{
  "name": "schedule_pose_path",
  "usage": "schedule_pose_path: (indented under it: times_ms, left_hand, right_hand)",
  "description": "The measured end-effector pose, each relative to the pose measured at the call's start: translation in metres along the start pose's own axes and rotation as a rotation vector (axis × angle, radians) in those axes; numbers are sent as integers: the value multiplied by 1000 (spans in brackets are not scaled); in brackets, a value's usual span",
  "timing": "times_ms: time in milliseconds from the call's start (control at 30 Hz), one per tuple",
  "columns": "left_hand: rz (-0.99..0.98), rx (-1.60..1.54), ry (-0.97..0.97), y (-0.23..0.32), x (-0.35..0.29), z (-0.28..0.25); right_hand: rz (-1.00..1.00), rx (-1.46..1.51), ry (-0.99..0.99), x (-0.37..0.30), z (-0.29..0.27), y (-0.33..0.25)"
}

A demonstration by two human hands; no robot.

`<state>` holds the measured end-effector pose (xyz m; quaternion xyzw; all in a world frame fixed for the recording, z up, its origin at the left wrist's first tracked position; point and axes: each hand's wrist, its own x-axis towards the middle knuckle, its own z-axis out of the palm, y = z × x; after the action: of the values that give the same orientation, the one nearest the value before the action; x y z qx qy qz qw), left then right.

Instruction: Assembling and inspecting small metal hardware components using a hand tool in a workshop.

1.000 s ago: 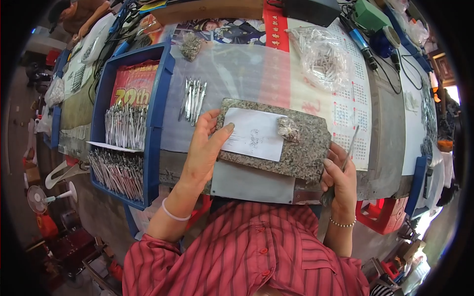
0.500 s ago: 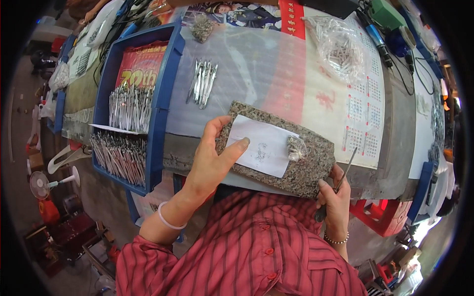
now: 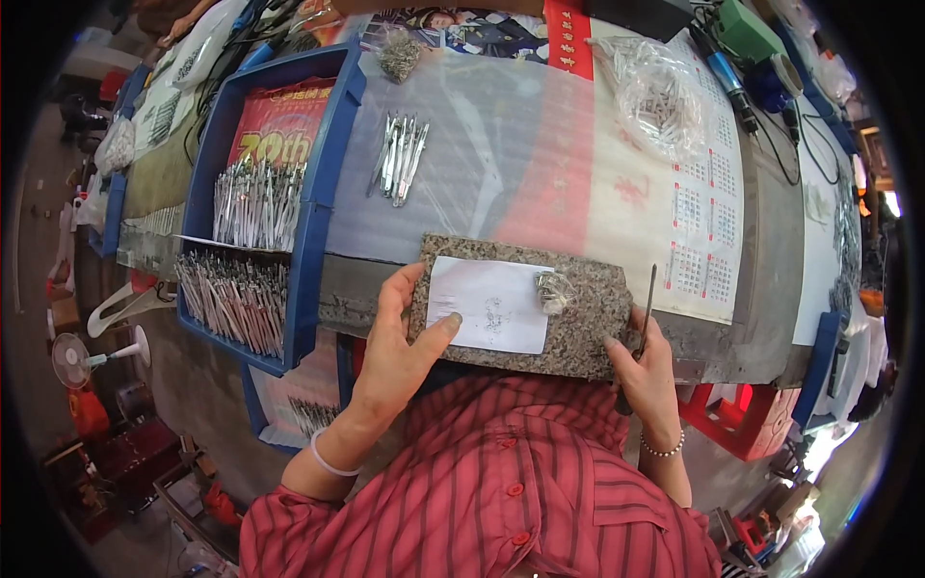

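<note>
We see that both hands are clamped on the slab [image 3: 590, 337], which is in front of the shirt [image 3: 482, 462], at the near edge of the table [image 3: 366, 291]. What has just changed is the slab: half a second ago it slants more, with its right end lower, and now it lies nearly straight across. We also notice that the left thumb has moved lower on the paper [image 3: 501, 294]. In our judgement this means that the load on top sits more level and slides less easily.

The left hand [image 3: 390, 352] grips at nine o'clock of the slab, with its thumb upon the paper and its fingers around the edge. The right hand [image 3: 646, 374] pinches the slab at four o'clock, and the same hand keeps a thin tool [image 3: 650, 299], whose tip points to twelve; earlier it leans more to one o'clock. On the slab, a small bag [image 3: 552, 291] touches the paper at its two o'clock side. There are dark marks on the paper, but we cannot tell if they are drawn or loose bits.

From the slab, a metal bundle [image 3: 400, 162] lies toward eleven o'clock, the blue tray [image 3: 314, 231] toward ten, and a big clear bag [image 3: 660, 104] toward one. We cannot tell whether the table or the lap also supports the slab.
</note>
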<state>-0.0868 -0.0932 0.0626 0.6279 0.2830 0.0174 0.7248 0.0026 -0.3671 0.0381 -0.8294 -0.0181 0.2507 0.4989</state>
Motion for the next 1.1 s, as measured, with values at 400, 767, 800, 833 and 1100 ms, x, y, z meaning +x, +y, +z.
schedule_pose_path:
  times_ms: [400,767,800,833,1100]
  left_hand:
    - [180,-46,48,-31,1,-13]
    - [315,18,159,-20,-24,-34]
    - [350,55,197,-19,-24,-31]
    - [360,57,208,-22,-23,-34]
    - [332,199,232,-21,-36,-45]
  right_hand:
    - [-173,-253,141,-6,-6,-4]
    - [-384,343,39,-32,2,-14]
    - [-362,347,7,-34,4,-19]
    - [-336,349,-23,-35,6,-26]
    - [-190,985,-260,-46,12,-32]
